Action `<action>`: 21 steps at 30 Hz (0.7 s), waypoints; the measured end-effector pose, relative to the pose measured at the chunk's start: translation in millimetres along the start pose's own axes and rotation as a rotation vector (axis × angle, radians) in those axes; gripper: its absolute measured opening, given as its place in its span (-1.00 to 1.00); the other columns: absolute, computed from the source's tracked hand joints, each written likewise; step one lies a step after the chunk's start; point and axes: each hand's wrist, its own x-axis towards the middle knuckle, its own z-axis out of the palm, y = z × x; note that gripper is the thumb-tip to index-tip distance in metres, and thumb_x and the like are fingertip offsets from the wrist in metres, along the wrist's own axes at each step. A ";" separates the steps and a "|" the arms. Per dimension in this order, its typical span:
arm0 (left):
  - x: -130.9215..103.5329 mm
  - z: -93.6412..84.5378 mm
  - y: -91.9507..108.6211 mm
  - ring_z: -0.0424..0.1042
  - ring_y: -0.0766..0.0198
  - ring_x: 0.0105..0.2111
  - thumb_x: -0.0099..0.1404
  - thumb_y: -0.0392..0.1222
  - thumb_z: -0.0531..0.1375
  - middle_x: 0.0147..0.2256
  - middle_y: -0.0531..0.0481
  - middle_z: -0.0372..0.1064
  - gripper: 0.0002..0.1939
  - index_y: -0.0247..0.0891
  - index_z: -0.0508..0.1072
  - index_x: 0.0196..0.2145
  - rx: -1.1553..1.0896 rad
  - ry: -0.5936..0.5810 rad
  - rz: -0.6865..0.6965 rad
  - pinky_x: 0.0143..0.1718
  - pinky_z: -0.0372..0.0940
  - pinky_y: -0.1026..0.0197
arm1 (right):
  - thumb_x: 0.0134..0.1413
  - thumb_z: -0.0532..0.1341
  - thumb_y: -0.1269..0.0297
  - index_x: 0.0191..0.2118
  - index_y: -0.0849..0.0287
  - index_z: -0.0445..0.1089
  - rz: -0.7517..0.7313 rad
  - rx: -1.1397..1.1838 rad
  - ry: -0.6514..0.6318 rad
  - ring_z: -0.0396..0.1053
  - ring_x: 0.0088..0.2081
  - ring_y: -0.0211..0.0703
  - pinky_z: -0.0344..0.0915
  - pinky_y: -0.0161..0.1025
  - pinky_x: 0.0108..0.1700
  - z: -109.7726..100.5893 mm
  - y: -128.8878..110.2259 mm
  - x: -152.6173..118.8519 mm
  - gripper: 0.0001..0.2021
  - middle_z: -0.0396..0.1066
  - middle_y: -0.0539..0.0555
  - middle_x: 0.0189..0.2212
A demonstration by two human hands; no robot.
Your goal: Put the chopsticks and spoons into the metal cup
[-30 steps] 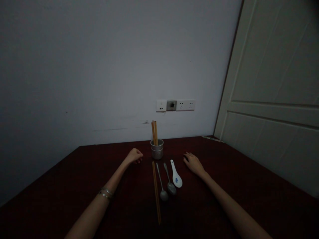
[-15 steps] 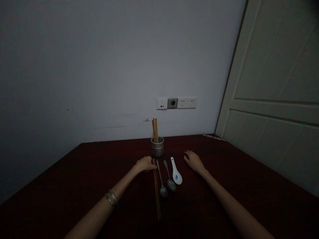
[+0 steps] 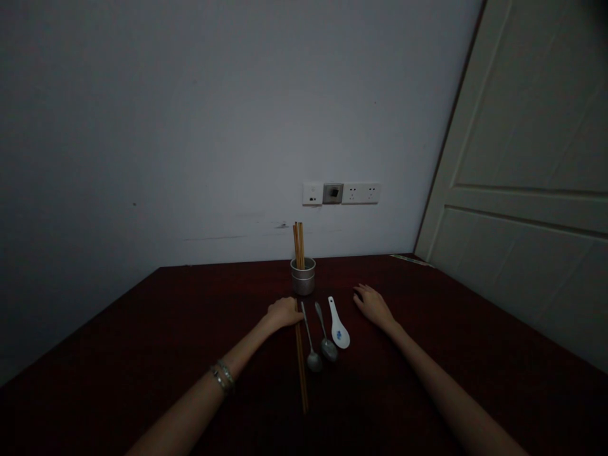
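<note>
A pair of wooden chopsticks (image 3: 302,373) lies lengthwise on the dark red table. My left hand (image 3: 284,312) is closed over their far end, thumb across them; its fingertips are partly hidden. Just right of the thumb is a long-handled metal spoon (image 3: 314,361), and beside that a second metal spoon (image 3: 329,349). A white soup spoon (image 3: 339,332) with a blue mark lies furthest right in the row. My right hand (image 3: 373,305) rests palm down on the table beyond the soup spoon, fingers stretched out, holding nothing.
Behind the row stands a metal cup (image 3: 303,283) with several upright chopsticks (image 3: 299,246) in it. The table (image 3: 199,297) meets a wall carrying sockets (image 3: 360,193). A pale panelled door (image 3: 522,240) rises on the right.
My left hand has shifted slightly right and now covers the chopsticks' far tips, which showed before. The view has moved a little. My right hand stays on the table.
</note>
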 end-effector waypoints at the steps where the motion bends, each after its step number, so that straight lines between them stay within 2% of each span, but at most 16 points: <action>1: -0.5 0.4 0.7 0.44 0.02 -0.33 -0.12 -0.08 0.21 -0.48 -0.13 0.45 -0.83 -0.23 0.40 -0.64 0.024 -0.002 0.013 -0.37 0.26 0.20 | 0.09 -0.03 0.25 -0.02 0.36 0.33 -0.001 0.006 0.001 0.15 0.08 0.02 0.03 -0.12 0.10 0.0 0.0 0.0 -0.59 0.25 0.30 0.02; 5: -1.7 2.5 3.5 0.44 0.03 -0.35 -0.07 -0.03 0.18 -0.47 -0.14 0.45 -0.80 -0.23 0.42 -0.61 0.093 0.009 0.040 -0.41 0.25 0.22 | 0.09 -0.03 0.26 -0.03 0.38 0.33 -0.013 0.025 0.009 0.18 0.06 0.02 0.04 -0.12 0.09 0.4 0.3 -0.1 -0.59 0.25 0.32 0.02; 13: 2.4 4.2 1.6 0.44 0.00 -0.38 -0.06 -0.07 0.17 -0.42 -0.22 0.44 -0.78 -0.28 0.45 -0.51 0.157 0.032 0.051 -0.49 0.23 0.23 | 0.08 -0.02 0.25 -0.02 0.34 0.33 -0.011 -0.001 -0.005 0.15 0.09 0.00 0.03 -0.13 0.11 1.5 1.8 1.2 -0.59 0.26 0.26 0.02; 17: 3.3 -12.0 9.0 0.43 0.07 -0.44 -0.04 -0.08 0.15 -0.49 -0.21 0.42 -0.78 -0.31 0.44 -0.55 0.135 0.082 0.082 -0.54 0.16 0.27 | 0.07 0.00 0.26 -0.03 0.35 0.34 -0.005 0.051 0.006 0.17 0.07 0.00 0.04 -0.13 0.10 2.2 3.2 0.9 -0.60 0.27 0.27 0.01; 21: 1.2 -42.7 24.7 0.36 0.20 -0.56 -0.01 -0.13 0.13 -0.63 -0.12 0.33 -0.77 -0.33 0.39 -0.67 0.088 0.181 0.144 -0.57 0.08 0.28 | 0.06 -0.01 0.26 -0.08 0.33 0.37 0.073 0.254 0.088 0.31 -0.06 -0.06 0.16 -0.19 0.02 -8.3 5.4 3.3 -0.62 0.37 0.22 -0.10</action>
